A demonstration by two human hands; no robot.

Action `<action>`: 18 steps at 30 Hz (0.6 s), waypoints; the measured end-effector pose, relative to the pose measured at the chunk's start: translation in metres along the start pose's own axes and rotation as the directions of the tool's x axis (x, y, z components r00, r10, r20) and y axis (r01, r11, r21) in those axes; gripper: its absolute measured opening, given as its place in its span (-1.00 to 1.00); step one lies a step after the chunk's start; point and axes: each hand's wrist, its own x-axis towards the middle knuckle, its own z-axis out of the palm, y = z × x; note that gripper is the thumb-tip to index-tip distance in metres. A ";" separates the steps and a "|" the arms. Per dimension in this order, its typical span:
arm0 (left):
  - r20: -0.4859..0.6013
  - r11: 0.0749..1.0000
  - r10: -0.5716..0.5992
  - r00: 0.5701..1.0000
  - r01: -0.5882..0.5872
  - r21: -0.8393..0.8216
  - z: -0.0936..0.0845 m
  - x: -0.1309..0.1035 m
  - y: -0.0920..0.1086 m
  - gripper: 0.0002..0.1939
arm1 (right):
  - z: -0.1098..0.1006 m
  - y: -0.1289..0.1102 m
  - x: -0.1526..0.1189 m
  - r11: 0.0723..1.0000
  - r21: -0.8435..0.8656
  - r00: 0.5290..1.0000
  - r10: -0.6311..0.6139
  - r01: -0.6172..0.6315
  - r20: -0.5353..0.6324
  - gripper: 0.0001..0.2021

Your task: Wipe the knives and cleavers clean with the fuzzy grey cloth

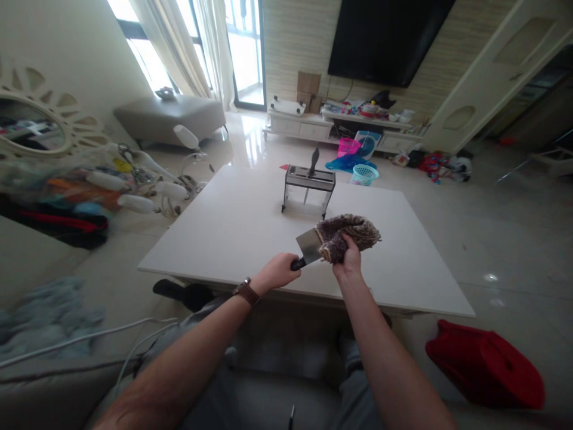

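Observation:
My left hand (281,270), with a watch on its wrist, is closed round the black handle of a cleaver (310,246). The blade points up and to the right, over the near part of the white table (224,239). In my right hand (350,260) is a bunched brown-and-cream shaggy cloth (353,230), gripped with the thumb on top. The cloth covers the right end of the blade; whether it wraps both faces cannot be seen. Beyond the hands stands a knife block (308,188) with clear sides, a black-handled knife (314,161) upright in its top.
A red bag-like object (486,364) lies at the lower right, off the table. Behind the table are a light-blue basket (364,174) and a pink basket (348,146) on the floor. A lamp with several white shades (172,190) lies to the left. A low TV cabinet (304,128) lines the wall.

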 end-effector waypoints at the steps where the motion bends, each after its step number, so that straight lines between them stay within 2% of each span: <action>1: 0.064 0.995 0.000 0.998 0.006 -0.100 0.000 0.000 0.000 -0.92 | 0.001 0.000 -0.001 1.000 0.015 1.000 0.004 -0.004 -0.024 -0.75; 3: 0.222 0.950 0.007 0.975 0.063 -0.307 -0.002 -0.001 0.001 -0.86 | 0.006 -0.003 -0.003 0.999 0.049 0.998 0.023 -0.020 -0.061 -0.77; 5: 0.362 0.867 0.030 0.932 0.156 -0.473 -0.003 -0.004 0.006 -0.73 | 0.010 -0.009 -0.006 0.996 0.073 0.998 0.049 -0.046 -0.042 -0.79; 8: 0.441 0.748 0.048 0.896 0.261 -0.610 -0.004 -0.009 0.012 -0.60 | 0.016 -0.017 -0.010 0.988 0.112 0.994 0.109 -0.109 0.003 -0.80; 10: 0.435 0.719 0.066 0.898 0.259 -0.645 -0.002 -0.012 0.014 -0.58 | 0.019 -0.019 -0.014 0.984 0.115 0.991 0.130 -0.133 0.034 -0.80; 13: 0.357 0.699 0.073 0.931 0.208 -0.684 0.007 -0.009 0.014 -0.61 | 0.020 -0.018 -0.022 0.988 0.077 0.989 0.130 -0.136 0.076 -0.72; 18: 0.322 0.651 -0.028 0.946 0.261 -0.712 0.042 0.019 0.019 -0.64 | 0.016 -0.007 -0.025 0.992 -0.052 0.989 0.116 -0.112 0.087 -0.59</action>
